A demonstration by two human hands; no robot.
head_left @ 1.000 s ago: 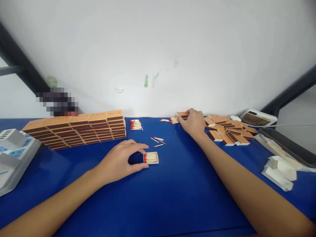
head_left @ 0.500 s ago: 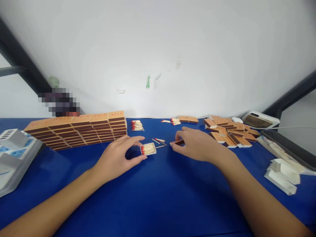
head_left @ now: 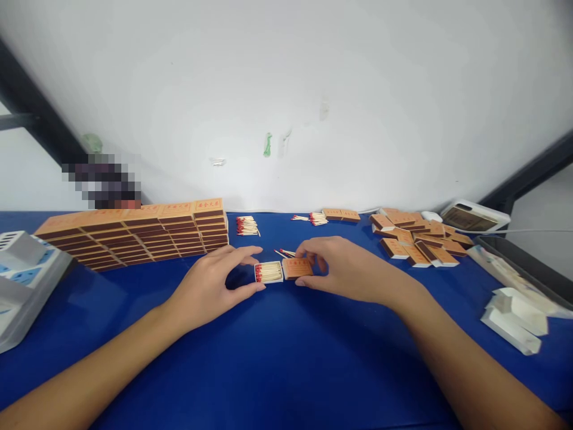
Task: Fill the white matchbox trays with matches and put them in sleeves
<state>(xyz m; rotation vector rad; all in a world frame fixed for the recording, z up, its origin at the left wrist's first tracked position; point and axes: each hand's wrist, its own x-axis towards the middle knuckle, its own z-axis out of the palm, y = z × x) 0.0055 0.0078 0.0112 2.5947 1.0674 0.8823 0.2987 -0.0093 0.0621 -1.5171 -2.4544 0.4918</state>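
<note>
A white matchbox tray (head_left: 269, 272) full of red-headed matches lies on the blue table (head_left: 250, 358). My left hand (head_left: 217, 278) is at its left end, thumb and index finger at the near and far corners. In my right hand (head_left: 347, 267) is an orange matchbox sleeve (head_left: 295, 269), pinched between thumb and fingers, its left end against the tray's right end. Behind the sleeve lie a few loose matches (head_left: 283, 253), partly hidden by my right fingers.
Stacked matchboxes (head_left: 152, 236) form a wall at the left, beside a white power strip (head_left: 27, 269). Match piles (head_left: 247, 226) lie at the back. Scattered matchboxes (head_left: 414, 236), a white phone-like device (head_left: 475, 216) and torn white cardboard (head_left: 514, 319) are at the right.
My right hand has moved left and turned the sleeve so its orange face is up, bringing it against the tray. My left hand has stayed almost still at the tray.
</note>
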